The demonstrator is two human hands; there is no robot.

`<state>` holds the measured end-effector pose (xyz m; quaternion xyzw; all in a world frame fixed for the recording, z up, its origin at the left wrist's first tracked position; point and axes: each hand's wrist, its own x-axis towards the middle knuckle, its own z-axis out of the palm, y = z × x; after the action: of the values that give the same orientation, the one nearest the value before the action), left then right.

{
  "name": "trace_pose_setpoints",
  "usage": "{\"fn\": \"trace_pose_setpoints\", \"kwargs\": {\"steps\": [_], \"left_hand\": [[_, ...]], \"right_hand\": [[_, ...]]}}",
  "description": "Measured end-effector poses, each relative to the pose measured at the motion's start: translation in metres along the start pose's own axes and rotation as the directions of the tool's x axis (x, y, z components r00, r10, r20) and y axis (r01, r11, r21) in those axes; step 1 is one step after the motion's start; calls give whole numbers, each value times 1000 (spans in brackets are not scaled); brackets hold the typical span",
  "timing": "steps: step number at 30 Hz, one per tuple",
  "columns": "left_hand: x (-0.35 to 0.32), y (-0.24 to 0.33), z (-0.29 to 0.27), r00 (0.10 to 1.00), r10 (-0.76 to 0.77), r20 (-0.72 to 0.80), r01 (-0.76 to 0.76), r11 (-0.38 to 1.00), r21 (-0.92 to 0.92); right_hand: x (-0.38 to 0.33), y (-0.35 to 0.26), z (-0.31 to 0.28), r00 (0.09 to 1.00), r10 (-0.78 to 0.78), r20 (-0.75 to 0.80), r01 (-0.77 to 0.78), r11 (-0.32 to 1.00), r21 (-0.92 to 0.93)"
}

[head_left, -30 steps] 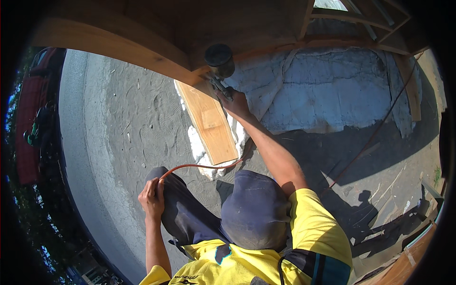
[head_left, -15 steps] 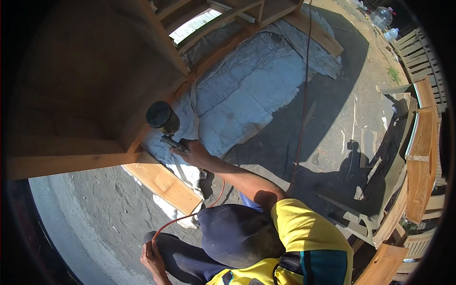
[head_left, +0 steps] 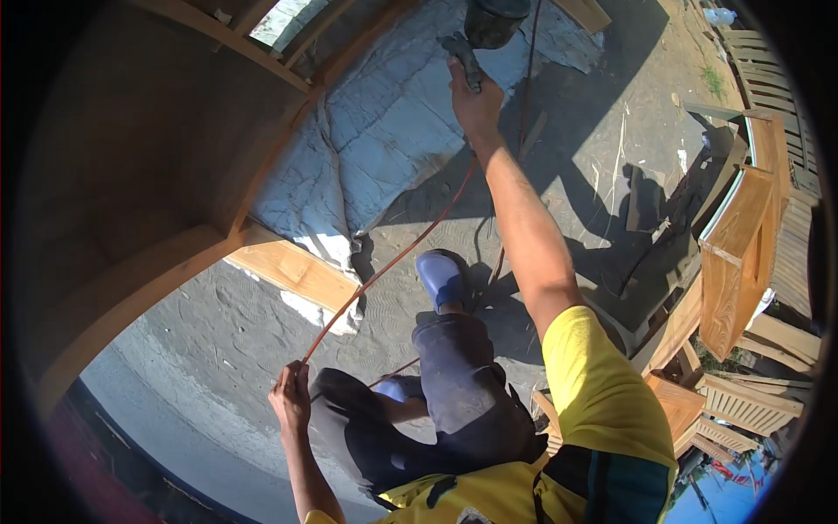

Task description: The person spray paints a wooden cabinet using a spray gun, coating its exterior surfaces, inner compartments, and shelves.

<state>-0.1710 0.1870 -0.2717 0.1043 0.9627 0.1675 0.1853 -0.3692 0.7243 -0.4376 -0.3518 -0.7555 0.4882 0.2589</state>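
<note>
My right hand (head_left: 477, 103) is stretched far forward, its fingers wrapped round the grip of a spray gun (head_left: 461, 58). A dark round paint cup (head_left: 496, 21) sits on the gun, partly cut off by the top of the picture. From beneath the right hand a thin red air hose (head_left: 393, 260) slants down to my left hand (head_left: 291, 397), which is closed round it near my left knee. The large wooden cabinet (head_left: 229, 140) stands to the left, its open inside in shade, apart from the gun.
Pale sheeting (head_left: 393, 131) lies on the sandy ground beside the cabinet. A wooden board (head_left: 297, 272) rests under the cabinet's near corner. Wooden furniture pieces (head_left: 742, 236) and slatted panels (head_left: 752, 406) stand at the right. My blue clogs (head_left: 441, 278) are on the ground.
My right hand has swung the spray gun away from the cabinet, up and to the right. The hose is now drawn straighter between both hands. The legs have shifted, and a blue clog shows.
</note>
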Motion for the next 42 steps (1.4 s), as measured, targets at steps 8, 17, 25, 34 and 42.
{"fn": "trace_pose_setpoints", "kwargs": {"steps": [8, 17, 25, 34, 42], "left_hand": [[-30, 16, -95, 967, 95, 235, -135, 978, 159], [12, 53, -142, 999, 7, 33, -7, 1000, -24], [31, 120, -177, 988, 41, 148, -22, 992, -125], [141, 213, -144, 986, 91, 139, -78, 992, -97], [268, 307, -69, 978, 211, 11, -211, 975, 75]], "right_hand": [[-26, -100, -143, 944, 329, 30, -330, 944, 17], [-56, -187, -199, 949, 275, 156, -298, 942, 154], [24, -167, -150, 972, 156, 177, -155, 988, -20], [126, -61, -78, 912, 249, 326, -248, 968, -47], [274, 51, -68, 964, 135, 229, -144, 989, 22]]}}
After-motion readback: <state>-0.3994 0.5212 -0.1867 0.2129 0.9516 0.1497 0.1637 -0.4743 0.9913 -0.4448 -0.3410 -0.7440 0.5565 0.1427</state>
